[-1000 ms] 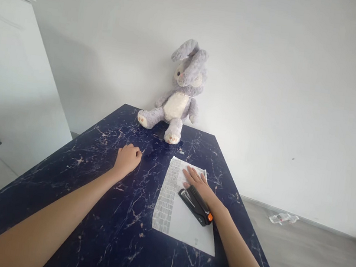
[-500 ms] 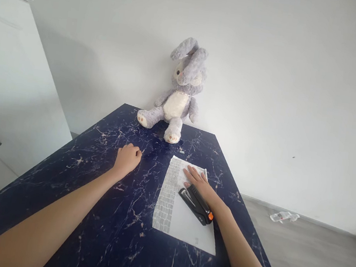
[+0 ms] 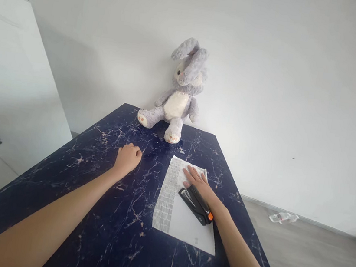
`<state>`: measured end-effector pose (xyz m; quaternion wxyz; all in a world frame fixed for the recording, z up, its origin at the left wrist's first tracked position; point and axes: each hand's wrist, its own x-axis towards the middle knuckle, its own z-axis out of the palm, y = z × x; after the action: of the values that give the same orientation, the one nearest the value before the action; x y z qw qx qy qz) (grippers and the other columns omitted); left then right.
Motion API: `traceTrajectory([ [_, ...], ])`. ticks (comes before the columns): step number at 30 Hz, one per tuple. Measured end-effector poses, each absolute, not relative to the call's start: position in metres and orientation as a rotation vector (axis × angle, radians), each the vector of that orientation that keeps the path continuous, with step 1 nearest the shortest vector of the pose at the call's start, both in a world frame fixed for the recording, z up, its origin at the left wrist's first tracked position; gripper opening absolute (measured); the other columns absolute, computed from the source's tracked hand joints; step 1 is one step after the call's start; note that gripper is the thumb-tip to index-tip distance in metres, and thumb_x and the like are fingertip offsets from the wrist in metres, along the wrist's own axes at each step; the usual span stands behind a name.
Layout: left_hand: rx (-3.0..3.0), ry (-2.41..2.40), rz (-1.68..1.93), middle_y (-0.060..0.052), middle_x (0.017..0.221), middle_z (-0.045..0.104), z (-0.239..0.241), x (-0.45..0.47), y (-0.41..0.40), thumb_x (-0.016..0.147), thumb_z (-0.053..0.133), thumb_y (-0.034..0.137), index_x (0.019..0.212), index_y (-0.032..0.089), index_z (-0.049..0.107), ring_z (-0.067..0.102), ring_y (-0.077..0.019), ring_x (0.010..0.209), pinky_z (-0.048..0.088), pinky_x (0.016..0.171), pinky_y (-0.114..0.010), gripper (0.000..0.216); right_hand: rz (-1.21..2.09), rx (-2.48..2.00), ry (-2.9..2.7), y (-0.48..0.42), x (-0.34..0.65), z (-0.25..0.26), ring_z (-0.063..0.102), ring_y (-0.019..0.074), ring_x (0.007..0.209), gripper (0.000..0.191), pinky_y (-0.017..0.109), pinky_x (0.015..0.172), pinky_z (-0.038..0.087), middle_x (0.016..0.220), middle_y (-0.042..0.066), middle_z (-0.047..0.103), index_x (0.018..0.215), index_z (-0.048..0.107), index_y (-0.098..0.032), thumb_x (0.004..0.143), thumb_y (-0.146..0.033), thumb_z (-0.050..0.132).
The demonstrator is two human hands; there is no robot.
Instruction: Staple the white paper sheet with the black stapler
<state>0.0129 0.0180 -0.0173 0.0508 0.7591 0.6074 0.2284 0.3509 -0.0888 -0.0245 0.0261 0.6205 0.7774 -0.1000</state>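
Observation:
A white sheet of paper (image 3: 177, 216) with a printed strip along its left edge lies on the dark blue marbled table (image 3: 95, 210). A black stapler (image 3: 196, 204) with an orange tip rests on the sheet. My right hand (image 3: 198, 181) lies flat on the paper's far end, fingers stretched out, right beside the stapler. My left hand (image 3: 127, 158) rests on the bare table to the left of the paper, its fingers curled into a loose fist with nothing seen in them.
A grey and white plush rabbit (image 3: 179, 93) sits at the table's far edge against the white wall. A white cabinet (image 3: 4, 84) with a dark handle stands to the left. A clear plastic bottle (image 3: 282, 217) lies on the grey floor at right.

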Motion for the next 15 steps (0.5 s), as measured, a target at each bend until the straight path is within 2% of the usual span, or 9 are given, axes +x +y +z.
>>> traceTrajectory([
  [6, 2.313, 1.83, 0.754, -0.013, 0.089, 0.062, -0.023, 0.012, 0.022, 0.096, 0.043, 0.028, 0.075, 0.018, 0.068, 0.06, -0.0301, 0.092, 0.04, 0.083, -0.042, 0.034, -0.295, 1.935, 2.395, -0.087, 0.35, -0.027, -0.001, 0.0235, 0.156, 0.064, 0.055, 0.125, 0.002, 0.169, -0.001, -0.001, 0.163, 0.009, -0.032, 0.105, -0.058, 0.016],
  [9, 2.262, 1.801, 0.861, -0.01, 0.081, 0.058, -0.018, 0.014, 0.018, 0.094, 0.045, 0.026, 0.068, 0.018, 0.062, 0.058, -0.0261, 0.082, 0.038, 0.077, -0.038, 0.032, -0.267, 1.922, 2.424, -0.081, 0.347, -0.031, 0.001, 0.0225, 0.157, 0.064, 0.054, 0.125, 0.002, 0.169, -0.001, 0.0, 0.163, 0.01, -0.032, 0.105, -0.059, 0.016],
  [12, 2.15, 1.718, 1.218, -0.006, 0.074, 0.051, -0.005, 0.017, 0.007, 0.095, 0.044, 0.023, 0.064, 0.019, 0.049, 0.052, -0.0205, 0.072, 0.036, 0.072, -0.034, 0.032, -0.249, 1.911, 2.459, -0.071, 0.334, -0.034, 0.002, 0.0219, 0.157, 0.063, 0.054, 0.125, 0.002, 0.169, -0.002, 0.002, 0.162, 0.012, -0.034, 0.105, -0.059, 0.017],
  [15, 2.066, 1.526, 1.591, -0.003, 0.073, 0.047, 0.007, 0.01, 0.004, 0.092, 0.049, 0.021, 0.064, 0.02, 0.042, 0.048, -0.0189, 0.074, 0.034, 0.072, -0.032, 0.029, -0.276, 1.895, 2.466, -0.052, 0.3, -0.035, 0.002, 0.0221, 0.157, 0.063, 0.056, 0.124, 0.002, 0.169, 0.0, 0.002, 0.162, 0.013, -0.032, 0.105, -0.057, 0.018],
])
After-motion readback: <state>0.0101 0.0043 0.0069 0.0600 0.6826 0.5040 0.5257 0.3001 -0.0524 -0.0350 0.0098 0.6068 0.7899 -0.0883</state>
